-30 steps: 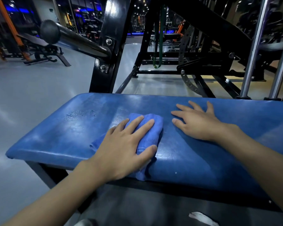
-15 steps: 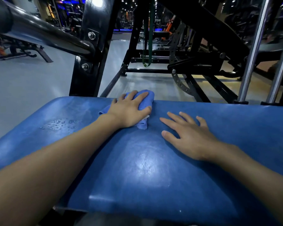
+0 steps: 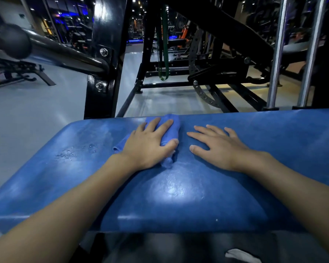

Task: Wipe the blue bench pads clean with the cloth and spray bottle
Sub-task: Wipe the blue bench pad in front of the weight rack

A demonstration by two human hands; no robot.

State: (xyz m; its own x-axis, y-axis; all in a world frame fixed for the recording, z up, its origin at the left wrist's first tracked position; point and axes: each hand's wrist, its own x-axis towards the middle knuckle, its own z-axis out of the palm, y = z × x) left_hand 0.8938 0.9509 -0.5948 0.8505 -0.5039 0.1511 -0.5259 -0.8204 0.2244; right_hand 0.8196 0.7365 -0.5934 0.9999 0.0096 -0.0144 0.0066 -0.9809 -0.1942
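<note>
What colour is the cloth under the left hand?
Blue, a bit lighter than the bench pad; the cloth shows best in the head view.

- Cloth (image 3: pixel 171 128): the left hand (image 3: pixel 150 145) is covering most of it, so only its fringes are showing.
- Bench pad (image 3: pixel 179 196): the left and right picture edges are cutting it off. Both forearms and the right hand (image 3: pixel 218 147) are masking parts of its surface.
- White scrap (image 3: pixel 241 256): the bottom edge is clipping it, and it is reading too blurred to identify.
- Padded bar end (image 3: pixel 11 40): the left edge is cropping it.
- Far machines (image 3: pixel 74 35): these are merging into dim blur.
</note>
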